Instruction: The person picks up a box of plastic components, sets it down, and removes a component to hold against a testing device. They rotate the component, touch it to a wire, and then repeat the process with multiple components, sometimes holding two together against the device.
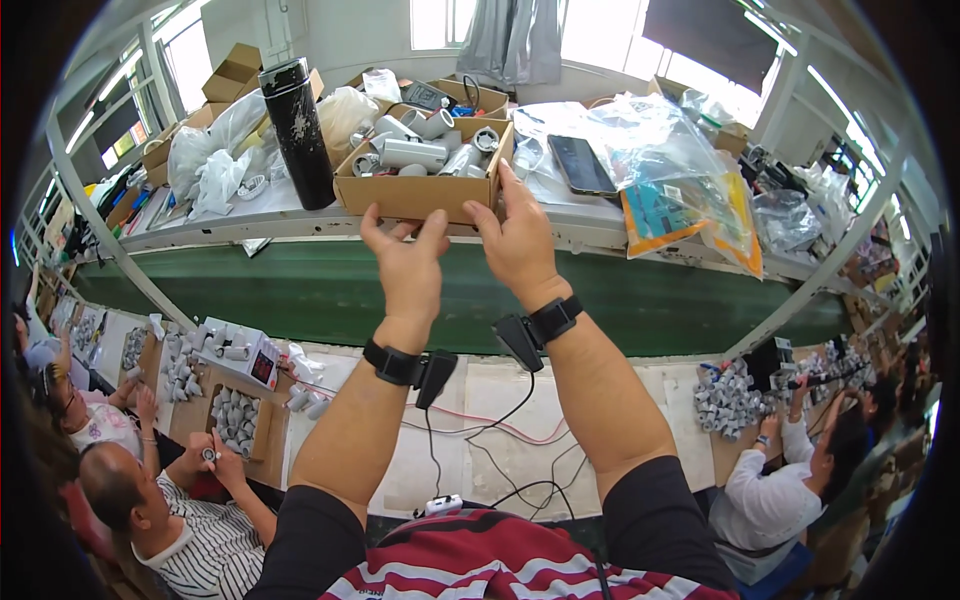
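Observation:
A small open cardboard box point(425, 196) rests at the front edge of the upper shelf, filled with grey plastic cylindrical parts point(414, 155). My left hand point(410, 265) is at the lower front of the box, its fingers bent against the bottom edge and partly hidden. At the right front corner, my right hand point(520, 235) grips the box, with fingers along its side and the thumb on the front. Black straps with small dark devices circle both wrists.
A worn black bottle point(298, 135) stands left of the box. To its right lie a phone point(582, 166) and plastic bags point(690, 190). Below runs a green conveyor belt point(480, 300). Cables point(500, 430) cross the near table. Other people work with grey parts on both sides.

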Demonstrator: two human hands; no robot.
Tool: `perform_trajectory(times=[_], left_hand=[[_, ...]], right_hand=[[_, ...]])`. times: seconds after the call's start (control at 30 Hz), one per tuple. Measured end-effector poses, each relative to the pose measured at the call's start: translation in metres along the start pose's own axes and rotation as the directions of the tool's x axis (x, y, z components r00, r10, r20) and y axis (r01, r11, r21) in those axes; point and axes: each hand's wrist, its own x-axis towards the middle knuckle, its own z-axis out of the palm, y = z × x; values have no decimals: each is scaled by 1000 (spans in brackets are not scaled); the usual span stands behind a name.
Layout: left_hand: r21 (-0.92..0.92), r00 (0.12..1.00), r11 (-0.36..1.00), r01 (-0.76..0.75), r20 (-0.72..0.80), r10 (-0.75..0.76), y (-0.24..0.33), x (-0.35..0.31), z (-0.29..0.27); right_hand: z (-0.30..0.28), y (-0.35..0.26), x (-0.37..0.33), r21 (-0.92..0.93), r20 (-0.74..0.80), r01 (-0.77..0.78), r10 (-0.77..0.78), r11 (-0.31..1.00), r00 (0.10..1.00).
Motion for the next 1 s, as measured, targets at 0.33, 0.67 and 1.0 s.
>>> perform_trajectory(times=[0.33,0.67,1.0], left_hand=[[-165,994,984,62,-77,-75,0,21,11],[12,992,1000,1,-123,0,0,19,-6],[282,939,909,-309,-64,339,-18,41,-12]], right_hand=[[-19,3,11,-313,-88,132,-167,941,982],[-8,-8,-38,561,53,-464,530,685,847],[-3,11,-10,-172,45,-80,89,982,995]])
